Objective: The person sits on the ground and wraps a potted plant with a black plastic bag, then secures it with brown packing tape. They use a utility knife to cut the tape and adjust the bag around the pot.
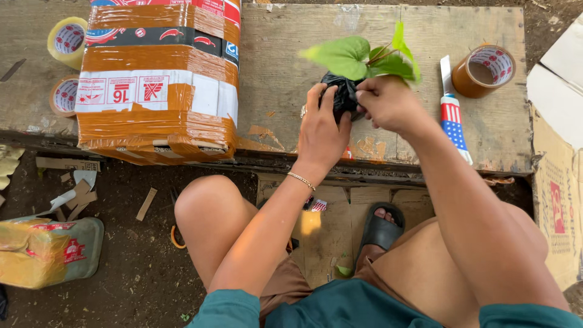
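A small plant with bright green leaves (347,56) has its roots wrapped in a black plastic bag (341,91). It sits on a worn wooden board (273,67). My left hand (320,124) cups the bag from the near side. My right hand (388,100) grips the bag's top right, just under the leaves. Both hands hold the bag between them.
A cardboard box (159,79) wrapped in brown tape stands at the board's left. Tape rolls lie at the far left (67,39), (63,95) and at the right (484,71). A cutter with a striped handle (454,115) lies beside the right roll. A taped yellow packet (48,250) rests on the dirt floor.
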`<state>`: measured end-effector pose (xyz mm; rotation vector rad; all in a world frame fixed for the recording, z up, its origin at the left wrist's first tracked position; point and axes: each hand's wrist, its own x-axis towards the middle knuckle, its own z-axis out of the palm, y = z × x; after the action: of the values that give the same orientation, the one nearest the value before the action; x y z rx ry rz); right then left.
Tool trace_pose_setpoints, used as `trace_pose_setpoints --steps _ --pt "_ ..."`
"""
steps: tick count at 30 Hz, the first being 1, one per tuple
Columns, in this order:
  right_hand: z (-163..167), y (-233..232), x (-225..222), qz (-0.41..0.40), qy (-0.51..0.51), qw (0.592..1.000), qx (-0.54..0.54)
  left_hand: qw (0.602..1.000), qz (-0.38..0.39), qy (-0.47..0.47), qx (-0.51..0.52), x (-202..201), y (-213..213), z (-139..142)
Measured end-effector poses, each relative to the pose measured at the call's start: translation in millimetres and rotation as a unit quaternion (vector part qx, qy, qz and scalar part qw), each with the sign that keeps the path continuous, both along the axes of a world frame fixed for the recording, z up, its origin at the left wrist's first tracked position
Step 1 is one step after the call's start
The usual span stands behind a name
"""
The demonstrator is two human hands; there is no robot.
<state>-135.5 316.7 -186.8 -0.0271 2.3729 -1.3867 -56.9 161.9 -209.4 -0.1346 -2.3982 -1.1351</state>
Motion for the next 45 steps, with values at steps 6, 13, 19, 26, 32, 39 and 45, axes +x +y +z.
trace_pose_setpoints --steps 6,13,19,26,32,39,45 --pt "-10 -9 8 -0.024 0.055 0.997 -0.051 0.998 -0.002 -0.022 -0.053 -11 -11 6" --pt "-31 -12 25 -0.039 0.125 0.974 -0.183 0.997 0.002 -0.035 0.067 -9 -8 3" --pt "-47 -2 18 -0.072 0.066 0.955 -0.279 0.990 -0.068 -0.119 0.015 -19 -16 0" --pt "-49 7 12 -0.060 -0.022 0.936 -0.347 0.970 -0.179 -0.142 0.088 -39 -23 0" --pt "-30 14 9 -0.088 -0.102 0.899 -0.416 0.964 -0.100 -0.219 0.111 -41 -19 5" --pt "-28 7 10 -0.100 -0.101 0.894 -0.425 0.999 0.023 -0.008 0.025 -16 -4 2" --pt "-23 3 10 -0.090 -0.100 0.891 -0.433 0.991 -0.002 0.080 -0.105 -6 2 -2"
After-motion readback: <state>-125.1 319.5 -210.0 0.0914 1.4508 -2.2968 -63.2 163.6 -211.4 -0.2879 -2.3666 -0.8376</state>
